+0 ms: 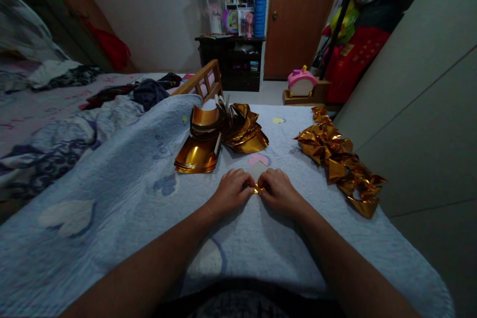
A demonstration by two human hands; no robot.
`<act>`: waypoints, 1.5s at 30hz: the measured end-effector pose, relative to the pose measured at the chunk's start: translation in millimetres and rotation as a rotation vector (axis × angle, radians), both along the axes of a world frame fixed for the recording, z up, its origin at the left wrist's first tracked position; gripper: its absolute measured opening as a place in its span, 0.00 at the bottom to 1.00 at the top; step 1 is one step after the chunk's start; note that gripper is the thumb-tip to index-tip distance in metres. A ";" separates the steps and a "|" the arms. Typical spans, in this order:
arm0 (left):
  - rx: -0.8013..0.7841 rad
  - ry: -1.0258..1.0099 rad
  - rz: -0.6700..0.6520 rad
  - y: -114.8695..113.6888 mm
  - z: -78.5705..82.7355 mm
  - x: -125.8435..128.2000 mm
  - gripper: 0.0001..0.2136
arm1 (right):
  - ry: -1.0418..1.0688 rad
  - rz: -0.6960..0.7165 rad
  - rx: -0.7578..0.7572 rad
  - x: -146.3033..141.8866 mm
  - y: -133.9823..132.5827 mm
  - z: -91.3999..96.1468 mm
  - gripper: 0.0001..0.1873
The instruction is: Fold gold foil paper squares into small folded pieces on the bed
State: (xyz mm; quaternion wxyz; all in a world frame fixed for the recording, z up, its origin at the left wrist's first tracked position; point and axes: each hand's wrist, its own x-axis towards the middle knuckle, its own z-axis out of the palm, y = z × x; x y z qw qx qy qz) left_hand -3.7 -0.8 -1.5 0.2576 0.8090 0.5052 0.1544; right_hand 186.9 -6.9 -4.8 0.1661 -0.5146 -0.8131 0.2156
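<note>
My left hand and my right hand rest side by side on a light blue quilt, fingers curled and pinched together on a small piece of gold paper. Its pale back shows between the fingers and a gold edge peeks out below. Just beyond the hands lies a stack of unfolded gold paper sheets. To the right, a row of folded gold paper pieces runs along the quilt's edge.
A bed with crumpled clothes and blankets fills the left. A grey cabinet wall stands close on the right. Farther back stand a dark shelf unit, a brown door and a pink toy.
</note>
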 end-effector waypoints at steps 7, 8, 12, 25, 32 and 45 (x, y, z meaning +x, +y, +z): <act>0.023 -0.008 -0.005 -1.0 -0.5 0.3 0.03 | -0.010 0.002 0.005 0.2 1.3 -3.5 0.01; 0.022 -0.007 -0.006 -1.3 0.0 0.3 0.03 | -0.013 0.002 0.004 0.1 1.3 -3.5 0.01; 0.004 0.001 -0.010 -1.7 2.5 0.6 0.03 | -0.020 -0.016 -0.010 -0.7 0.4 -1.4 0.02; -0.020 -0.002 -0.047 1.0 4.4 -0.8 0.06 | -0.083 -0.066 0.039 -8.3 -2.8 -3.3 0.04; -0.027 0.015 -0.057 2.5 5.2 -0.9 0.06 | -0.032 -0.055 -0.026 -6.6 -2.0 1.7 0.08; -0.021 -0.023 -0.052 1.1 7.5 -1.3 0.06 | 0.035 -0.008 -0.079 0.2 -1.9 7.6 0.15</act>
